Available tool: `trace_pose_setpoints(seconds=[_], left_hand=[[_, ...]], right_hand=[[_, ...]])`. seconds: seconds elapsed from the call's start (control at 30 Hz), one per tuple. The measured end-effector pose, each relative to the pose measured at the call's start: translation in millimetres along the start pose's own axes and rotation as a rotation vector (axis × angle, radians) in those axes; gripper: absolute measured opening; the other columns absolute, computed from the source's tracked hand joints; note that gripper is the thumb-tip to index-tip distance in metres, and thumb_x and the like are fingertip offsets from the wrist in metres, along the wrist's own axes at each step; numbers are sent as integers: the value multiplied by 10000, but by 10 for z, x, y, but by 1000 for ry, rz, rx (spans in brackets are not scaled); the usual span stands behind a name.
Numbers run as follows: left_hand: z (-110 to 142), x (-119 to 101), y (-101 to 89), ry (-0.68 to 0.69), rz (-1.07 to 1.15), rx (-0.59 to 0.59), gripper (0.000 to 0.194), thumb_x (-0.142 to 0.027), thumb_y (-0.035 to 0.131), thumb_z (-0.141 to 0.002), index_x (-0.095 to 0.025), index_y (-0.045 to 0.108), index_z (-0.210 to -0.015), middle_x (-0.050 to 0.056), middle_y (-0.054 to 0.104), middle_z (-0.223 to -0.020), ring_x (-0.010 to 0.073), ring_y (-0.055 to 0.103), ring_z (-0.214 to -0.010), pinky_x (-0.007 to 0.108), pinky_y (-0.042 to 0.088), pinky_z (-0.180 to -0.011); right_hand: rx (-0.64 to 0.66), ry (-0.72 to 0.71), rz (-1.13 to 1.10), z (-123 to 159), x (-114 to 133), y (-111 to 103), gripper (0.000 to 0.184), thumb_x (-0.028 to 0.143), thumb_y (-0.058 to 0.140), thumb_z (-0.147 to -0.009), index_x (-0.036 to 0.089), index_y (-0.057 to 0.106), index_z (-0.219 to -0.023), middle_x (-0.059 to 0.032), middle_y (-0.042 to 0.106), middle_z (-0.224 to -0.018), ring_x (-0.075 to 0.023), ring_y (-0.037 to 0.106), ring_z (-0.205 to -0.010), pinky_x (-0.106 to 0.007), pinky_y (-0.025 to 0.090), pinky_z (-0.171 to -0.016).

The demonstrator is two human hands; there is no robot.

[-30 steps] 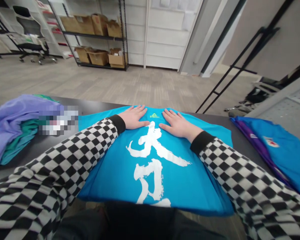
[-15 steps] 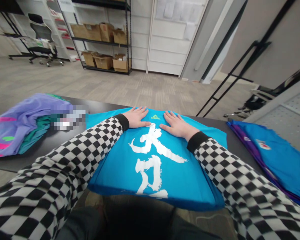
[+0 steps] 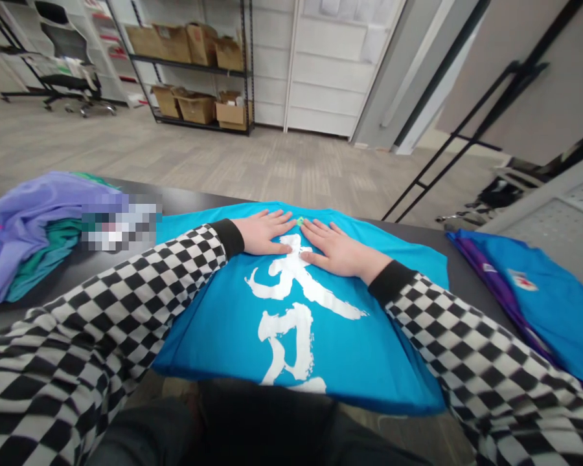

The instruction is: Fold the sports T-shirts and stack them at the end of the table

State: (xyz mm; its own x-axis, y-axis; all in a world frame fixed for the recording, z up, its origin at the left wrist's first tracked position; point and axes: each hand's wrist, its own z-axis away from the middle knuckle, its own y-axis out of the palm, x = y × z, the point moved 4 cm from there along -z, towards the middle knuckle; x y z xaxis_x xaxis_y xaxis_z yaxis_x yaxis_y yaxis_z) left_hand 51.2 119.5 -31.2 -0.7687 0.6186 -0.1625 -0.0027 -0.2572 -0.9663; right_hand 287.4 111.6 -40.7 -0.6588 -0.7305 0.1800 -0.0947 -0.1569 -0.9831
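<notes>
A bright blue T-shirt [image 3: 208, 336] lies flat on the dark table, with large white brush-style characters [image 3: 291, 323] printed on it. My left hand [image 3: 263, 234] presses palm down near the collar end, fingers spread. My right hand [image 3: 340, 252] rests the same way just beside it, on the top of the white print. Between my fingertips sits a small green logo [image 3: 300, 221], mostly hidden. Both hands hold nothing. Checkered sleeves cover my forearms and hide parts of the shirt.
A heap of purple and teal clothing [image 3: 34, 239] sits at the table's left, partly pixelated. A blue and purple garment [image 3: 529, 298] lies at the right. Beyond the table's far edge [image 3: 194, 202] stand shelves with cardboard boxes [image 3: 189, 74].
My hands have slid closer together, and my fingertips now nearly cover the green logo. The whole view has shifted slightly as my head moved.
</notes>
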Motion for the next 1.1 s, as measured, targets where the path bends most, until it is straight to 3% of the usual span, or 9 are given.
trace_pose_setpoints(seconds=[0.17, 0.37, 0.57, 0.7, 0.93, 1.1], left_hand=[[12, -16, -33, -16, 8, 13, 1139, -907, 445, -999, -246, 141, -1876, 99, 17, -1925, 384, 27, -1801, 589, 40, -1436], [25, 49, -26, -19, 12, -2, 1080, -880, 392, -1037, -237, 162, -1874, 100, 45, -1928, 353, 52, -1804, 572, 46, -1440], [38, 99, -28, -58, 2, -39, 1015, -830, 342, -1076, -214, 195, -1869, 109, 93, -1929, 346, 113, -1800, 573, 47, -1446], [22, -38, -46, -2, -22, -126, 993, -826, 375, -1075, -235, 240, -1862, 97, 94, -1930, 371, 56, -1803, 612, 13, -1438], [-33, -151, 10, 14, -7, -80, 958, -815, 389, -1071, -283, 259, -1858, 82, 151, -1925, 351, 130, -1797, 603, 57, -1438], [-104, 22, -50, -148, -19, -243, 906, -747, 293, -1122, -211, 278, -1851, 118, 171, -1925, 348, 161, -1792, 583, 104, -1441]], right_hand=[[-29, -28, 0, 94, 53, -95, 1023, 879, 408, -1082, 262, 207, -1872, -108, 161, -1910, -443, 134, -1771, -717, 103, -1425], [31, -92, -15, 176, 158, -31, 953, 855, 394, -1103, 296, 256, -1863, -101, 213, -1901, -438, 175, -1765, -731, 125, -1416], [2, -79, -18, 188, 137, -45, 956, 846, 406, -1104, 276, 272, -1860, -106, 250, -1894, -415, 229, -1759, -688, 165, -1426], [-148, 22, 26, 140, 40, -76, 959, 832, 362, -1114, 259, 223, -1870, -112, 220, -1903, -418, 207, -1764, -695, 145, -1426], [-28, 140, 48, 32, -40, 19, 1061, 926, 310, -1058, 243, 238, -1867, -118, 200, -1907, -418, 162, -1773, -695, 156, -1424], [-135, 235, 74, 31, -121, -95, 1034, 887, 253, -1078, 219, 231, -1867, -107, 146, -1921, -414, 113, -1781, -680, 126, -1431]])
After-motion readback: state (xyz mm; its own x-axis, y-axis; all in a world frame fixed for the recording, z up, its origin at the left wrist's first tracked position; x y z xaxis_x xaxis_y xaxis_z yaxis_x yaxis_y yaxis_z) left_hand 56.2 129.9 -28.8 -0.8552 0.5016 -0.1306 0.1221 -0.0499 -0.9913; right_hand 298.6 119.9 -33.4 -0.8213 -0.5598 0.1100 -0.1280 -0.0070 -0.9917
